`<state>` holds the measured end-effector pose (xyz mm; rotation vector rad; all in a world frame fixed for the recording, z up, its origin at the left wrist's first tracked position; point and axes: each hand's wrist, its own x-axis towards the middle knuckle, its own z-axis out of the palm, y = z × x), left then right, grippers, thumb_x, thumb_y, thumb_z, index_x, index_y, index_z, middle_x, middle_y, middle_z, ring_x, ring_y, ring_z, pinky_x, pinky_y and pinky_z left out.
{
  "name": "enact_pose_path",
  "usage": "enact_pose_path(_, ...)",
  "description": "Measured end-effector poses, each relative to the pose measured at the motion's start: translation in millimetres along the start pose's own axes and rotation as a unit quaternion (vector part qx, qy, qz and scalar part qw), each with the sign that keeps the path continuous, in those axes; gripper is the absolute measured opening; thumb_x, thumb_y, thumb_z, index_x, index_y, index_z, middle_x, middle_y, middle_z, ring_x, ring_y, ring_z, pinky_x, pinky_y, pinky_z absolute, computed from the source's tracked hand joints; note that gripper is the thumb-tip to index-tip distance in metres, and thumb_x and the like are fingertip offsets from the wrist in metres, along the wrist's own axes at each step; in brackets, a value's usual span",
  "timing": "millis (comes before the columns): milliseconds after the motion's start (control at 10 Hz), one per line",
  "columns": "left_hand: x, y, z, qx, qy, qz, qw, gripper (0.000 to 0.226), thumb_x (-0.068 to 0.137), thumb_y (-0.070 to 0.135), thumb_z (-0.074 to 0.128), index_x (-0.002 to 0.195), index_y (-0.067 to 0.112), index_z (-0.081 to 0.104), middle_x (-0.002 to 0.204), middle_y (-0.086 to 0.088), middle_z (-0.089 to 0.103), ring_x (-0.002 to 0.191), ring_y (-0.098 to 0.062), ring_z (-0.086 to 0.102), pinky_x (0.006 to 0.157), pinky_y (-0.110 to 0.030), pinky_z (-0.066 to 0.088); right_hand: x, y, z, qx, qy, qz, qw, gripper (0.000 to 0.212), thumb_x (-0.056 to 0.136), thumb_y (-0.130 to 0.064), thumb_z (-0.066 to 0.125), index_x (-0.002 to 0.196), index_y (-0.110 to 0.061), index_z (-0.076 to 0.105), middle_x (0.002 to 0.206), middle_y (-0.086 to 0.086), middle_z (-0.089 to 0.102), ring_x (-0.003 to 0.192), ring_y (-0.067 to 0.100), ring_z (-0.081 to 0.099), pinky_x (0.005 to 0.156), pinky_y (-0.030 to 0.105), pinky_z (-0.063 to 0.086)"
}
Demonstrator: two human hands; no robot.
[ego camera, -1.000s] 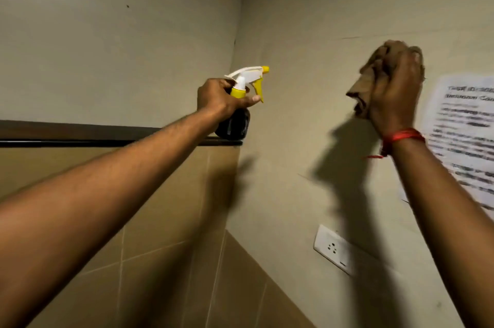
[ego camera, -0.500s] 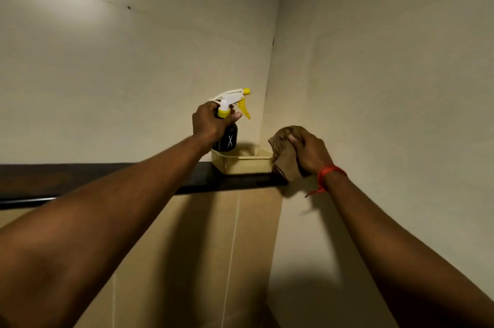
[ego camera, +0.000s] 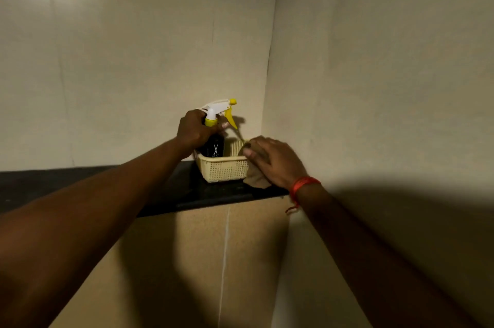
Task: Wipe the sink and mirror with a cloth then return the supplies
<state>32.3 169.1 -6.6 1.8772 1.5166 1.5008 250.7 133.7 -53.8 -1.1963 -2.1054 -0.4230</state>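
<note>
A dark shelf [ego camera: 80, 180] is running along the wall from the left into the corner, sitting on top of a tan lower wall section.

The left hand [ego camera: 193, 131] is reaching up over that shelf and is wrapping the neck of a spray bottle [ego camera: 213, 138]. The bottle is showing a black body with a small white mark on its front, a yellow collar, a white spray head and a yellow trigger and nozzle tip pointing right. It is standing upright, with its lower body inside the left part of a pale yellow perforated basket [ego camera: 224, 168]. The fingers [ego camera: 223, 124] of the left hand are closing around the collar just under the spray head, with the trigger sticking out past them to the right.

The basket is sitting on the shelf, close to the corner of the two walls.

The right hand [ego camera: 275, 160] is lying palm down over the basket's right end, pressing on a brown cloth [ego camera: 255, 179]. The cloth is looking crumpled and soft; part of it is hanging down outside the basket's right side and touching the shelf, and the rest is hiding under the palm. The fingers [ego camera: 251, 150] of this hand are curling together over the cloth at the basket's rim. A red thread band [ego camera: 302, 184] is circling the right wrist.
</note>
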Motion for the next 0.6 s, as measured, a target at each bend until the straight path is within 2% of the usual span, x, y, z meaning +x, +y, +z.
enact_pose_path(100,-2,-22,3,-0.001,-0.017,-0.047,0.999,0.034,0.073,0.054,0.083,0.081,0.022,0.072,0.09,-0.004,0.075,0.069,-0.01,0.066,0.062,-0.027,0.05,5,5,4,-0.04,0.033,-0.007,0.999,0.054,0.097,-0.067,0.023,0.101,-0.033,0.065,0.087,-0.011,0.069,0.077,0.006,0.062,0.072,0.031,0.052)
enact_pose_path(200,-3,-28,5,0.026,-0.019,-0.078,0.996,0.063,0.053,0.079,0.077,0.084,0.024,0.075,0.09,0.001,0.078,0.082,-0.017,0.071,0.081,-0.038,0.057,5,4,8,-0.069,0.051,-0.019,0.996,0.051,0.098,-0.064,0.026,0.097,-0.033,0.066,0.082,-0.01,0.068,0.072,0.006,0.06,0.066,0.027,0.049)
enact_pose_path(300,-2,-33,4,0.016,-0.024,-0.094,0.995,0.082,0.04,0.088,0.071,0.09,0.023,0.072,0.094,0.003,0.076,0.1,-0.024,0.07,0.098,-0.051,0.052,6,2,6,-0.104,0.029,-0.019,0.994,0.047,0.099,-0.063,0.027,0.101,-0.034,0.064,0.087,-0.01,0.068,0.076,0.007,0.061,0.065,0.024,0.044)
enact_pose_path(400,-18,-27,-8,0.043,0.022,-0.084,0.995,0.076,0.054,0.082,0.073,0.104,0.026,0.065,0.11,0.002,0.07,0.112,-0.025,0.062,0.103,-0.05,0.045,6,-3,3,-0.175,0.045,0.002,0.984,0.051,0.098,-0.064,0.026,0.114,-0.031,0.062,0.101,-0.005,0.069,0.09,0.013,0.063,0.077,0.03,0.048)
enact_pose_path(500,-59,-16,-23,0.103,0.163,0.073,0.978,0.056,0.083,0.054,0.063,0.127,0.019,0.056,0.131,-0.009,0.059,0.125,-0.032,0.052,0.101,-0.049,0.039,-9,-33,-2,-0.221,0.058,0.067,0.971,0.069,0.096,-0.066,0.025,0.142,-0.018,0.047,0.14,0.005,0.056,0.125,0.022,0.055,0.101,0.042,0.046)
enact_pose_path(600,-83,4,-31,0.132,0.182,0.217,0.95,0.056,0.091,0.042,0.056,0.14,0.015,0.05,0.145,-0.011,0.053,0.134,-0.032,0.048,0.106,-0.048,0.038,-19,-60,-10,-0.205,0.089,0.088,0.971,0.073,0.097,-0.064,0.027,0.151,-0.014,0.037,0.156,0.007,0.04,0.141,0.025,0.042,0.113,0.044,0.038)
